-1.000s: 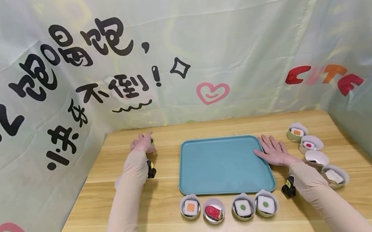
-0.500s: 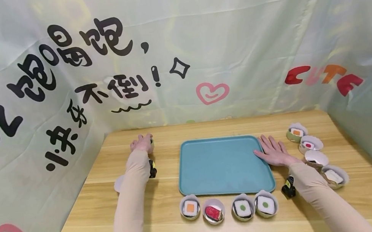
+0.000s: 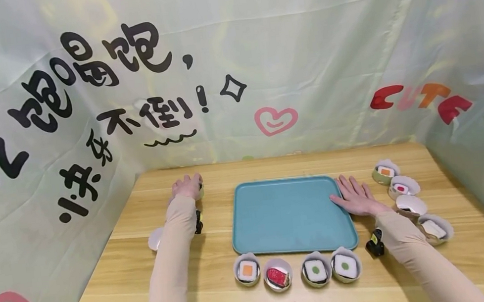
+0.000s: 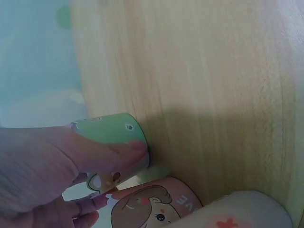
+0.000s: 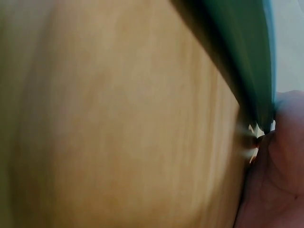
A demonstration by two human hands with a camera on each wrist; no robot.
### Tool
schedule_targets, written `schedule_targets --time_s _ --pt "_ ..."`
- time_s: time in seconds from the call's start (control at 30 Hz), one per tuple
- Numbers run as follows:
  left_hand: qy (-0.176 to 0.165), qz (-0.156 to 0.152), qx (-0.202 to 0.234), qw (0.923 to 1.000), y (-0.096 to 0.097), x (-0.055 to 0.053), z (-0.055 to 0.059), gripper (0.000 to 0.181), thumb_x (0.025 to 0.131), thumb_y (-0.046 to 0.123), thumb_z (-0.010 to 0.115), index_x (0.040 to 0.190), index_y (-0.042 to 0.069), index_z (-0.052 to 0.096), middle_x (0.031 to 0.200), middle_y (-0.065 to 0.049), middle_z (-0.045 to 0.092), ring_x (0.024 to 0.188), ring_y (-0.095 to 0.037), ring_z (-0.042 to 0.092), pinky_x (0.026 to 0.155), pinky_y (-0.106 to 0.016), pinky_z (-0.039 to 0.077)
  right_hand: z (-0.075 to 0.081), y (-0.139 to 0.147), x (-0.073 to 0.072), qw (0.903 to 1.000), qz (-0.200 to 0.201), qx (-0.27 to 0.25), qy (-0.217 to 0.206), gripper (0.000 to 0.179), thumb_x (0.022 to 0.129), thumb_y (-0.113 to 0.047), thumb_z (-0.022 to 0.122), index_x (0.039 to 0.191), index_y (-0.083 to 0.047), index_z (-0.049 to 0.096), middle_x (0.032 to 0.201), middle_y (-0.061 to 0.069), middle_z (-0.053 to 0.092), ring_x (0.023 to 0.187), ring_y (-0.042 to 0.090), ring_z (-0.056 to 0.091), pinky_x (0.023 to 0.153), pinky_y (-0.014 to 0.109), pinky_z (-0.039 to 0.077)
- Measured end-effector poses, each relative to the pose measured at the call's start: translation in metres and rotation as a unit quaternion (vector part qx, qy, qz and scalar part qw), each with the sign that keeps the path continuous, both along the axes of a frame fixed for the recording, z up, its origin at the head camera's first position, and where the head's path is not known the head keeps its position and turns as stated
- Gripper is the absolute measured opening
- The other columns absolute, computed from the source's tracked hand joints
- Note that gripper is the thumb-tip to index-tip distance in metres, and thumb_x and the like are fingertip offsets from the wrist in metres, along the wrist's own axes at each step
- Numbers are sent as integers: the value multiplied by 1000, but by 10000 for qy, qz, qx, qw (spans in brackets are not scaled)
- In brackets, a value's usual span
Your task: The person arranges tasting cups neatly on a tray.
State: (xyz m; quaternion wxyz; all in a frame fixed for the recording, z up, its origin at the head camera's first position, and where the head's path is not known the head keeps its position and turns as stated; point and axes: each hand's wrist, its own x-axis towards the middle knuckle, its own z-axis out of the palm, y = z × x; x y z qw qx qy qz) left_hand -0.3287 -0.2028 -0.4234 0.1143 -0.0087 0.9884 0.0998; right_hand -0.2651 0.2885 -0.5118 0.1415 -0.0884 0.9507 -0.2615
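Note:
My left hand (image 3: 187, 187) is at the far left of the table and grips a green paper cup (image 4: 107, 130). In the left wrist view the thumb lies along the cup's side, and its contents are hidden. Close by stand a pink paper cup (image 4: 142, 206) with a cartoon face and a pale cup (image 4: 251, 209) with a red print. My right hand (image 3: 357, 198) lies with fingers spread at the right edge of a blue tray (image 3: 291, 215), thumb over its rim. The right wrist view shows the tray's side (image 5: 242, 52) and part of that hand.
In front of the tray stand several paper cups holding sushi pieces, one with an orange centre (image 3: 247, 270) and one red (image 3: 279, 277). More sushi cups, such as a white-topped one (image 3: 434, 230), line the right side by my forearm. A pale cup (image 3: 155, 239) is beside my left forearm.
My left hand has closed round the green cup and shifted slightly right. The pale cup beside the left forearm shows more now. My right hand and the tray have stayed put.

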Motion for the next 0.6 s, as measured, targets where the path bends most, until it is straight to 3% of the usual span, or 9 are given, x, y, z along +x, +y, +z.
schedule_targets --time_s 0.07,0.1,0.2,0.37,0.6 --pt "45 -133 -127 9998 0 1 0 39 95 9 50 134 15 47 139 -25 48 129 -49 44 114 -61 32 0 0 0 10000 4 8 -1 97 99 -71 31 162 -3 3 169 21 -8 153 48 -17 117 68 -17" --pt "120 -346 -399 9985 0 0 0 41 94 9 53 134 15 47 139 -26 49 127 -51 46 115 -61 31 -1 0 -1 10000 5 8 -1 97 99 -71 31 162 -2 4 169 22 -8 153 48 -17 117 68 -17" --pt "155 -445 -509 9976 2 4 5 40 96 18 60 134 16 47 138 -26 50 127 -51 48 118 -62 28 -1 0 -1 10000 -14 39 -5 99 98 -72 31 161 -1 4 169 23 -7 153 49 -16 116 69 -17" --pt "195 -516 -313 9980 0 4 3 39 98 22 62 133 14 49 136 -29 49 125 -54 51 117 -64 28 -2 0 -2 10000 -15 -20 -18 102 97 -75 30 161 0 4 169 23 -7 153 49 -17 116 69 -18" --pt "299 -556 20 9980 -2 -1 -3 46 91 13 72 130 11 48 133 -32 45 115 -52 55 107 -63 40 -1 0 -2 10000 0 -79 -39 105 95 -77 30 161 0 4 169 23 -8 153 49 -17 116 69 -18"
